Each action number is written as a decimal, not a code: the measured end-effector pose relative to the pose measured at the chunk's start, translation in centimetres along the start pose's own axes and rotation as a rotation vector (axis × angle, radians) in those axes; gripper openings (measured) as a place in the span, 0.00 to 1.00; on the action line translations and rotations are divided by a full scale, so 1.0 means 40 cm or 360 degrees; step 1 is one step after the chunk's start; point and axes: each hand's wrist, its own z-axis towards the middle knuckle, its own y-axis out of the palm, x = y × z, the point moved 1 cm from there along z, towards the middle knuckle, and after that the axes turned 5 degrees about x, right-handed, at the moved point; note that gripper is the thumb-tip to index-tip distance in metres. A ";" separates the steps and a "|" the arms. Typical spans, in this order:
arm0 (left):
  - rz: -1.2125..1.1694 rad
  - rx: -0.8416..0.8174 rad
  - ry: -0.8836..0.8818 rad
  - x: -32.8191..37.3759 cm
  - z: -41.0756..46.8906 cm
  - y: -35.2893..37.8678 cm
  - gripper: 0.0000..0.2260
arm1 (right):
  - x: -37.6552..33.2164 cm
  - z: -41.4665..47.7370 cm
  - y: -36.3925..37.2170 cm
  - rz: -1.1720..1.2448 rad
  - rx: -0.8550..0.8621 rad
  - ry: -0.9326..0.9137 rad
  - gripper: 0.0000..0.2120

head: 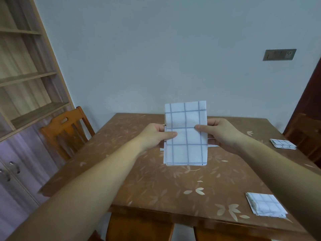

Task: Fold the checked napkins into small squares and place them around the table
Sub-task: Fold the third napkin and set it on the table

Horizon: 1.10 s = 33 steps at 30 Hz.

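Observation:
A white napkin with blue checks (185, 150), folded into a tall narrow rectangle, is held upright above the middle of the brown table (156, 185). My left hand (156, 134) pinches its left edge at mid-height, thumb on the front. My right hand (220, 131) pinches its right edge the same way. A folded square napkin (265, 204) lies near the table's front right corner. Another folded checked napkin (283, 144) lies at the table's right edge, farther back.
A wooden chair (66, 129) stands at the table's left side, and a dark chair (305, 136) at the right. A wooden shelf unit with cabinet doors (26, 94) fills the left wall. A plain wall sits right behind the table.

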 end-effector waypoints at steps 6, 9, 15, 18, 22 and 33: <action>-0.0078 0.0074 0.0004 -0.003 -0.005 0.000 0.04 | 0.009 -0.029 -0.012 -0.0342 -0.0249 -0.0010 0.06; -0.0139 0.0096 -0.0020 -0.008 -0.002 -0.002 0.05 | 0.008 -0.036 -0.018 -0.0249 -0.0365 0.0017 0.11; -0.0436 0.0069 -0.0078 -0.008 -0.005 0.008 0.10 | 0.017 -0.026 -0.026 0.0088 -0.0357 0.0108 0.14; -0.0517 0.0081 -0.0084 -0.005 -0.006 0.013 0.09 | 0.018 -0.016 -0.028 0.0266 -0.0263 0.0182 0.15; -0.0588 -0.0009 -0.0043 0.007 -0.012 0.022 0.11 | 0.022 -0.010 -0.025 0.0456 -0.0187 0.0287 0.16; -0.0376 -0.0137 -0.0091 0.025 -0.027 0.020 0.15 | 0.011 -0.018 -0.026 0.0334 0.0036 0.0234 0.18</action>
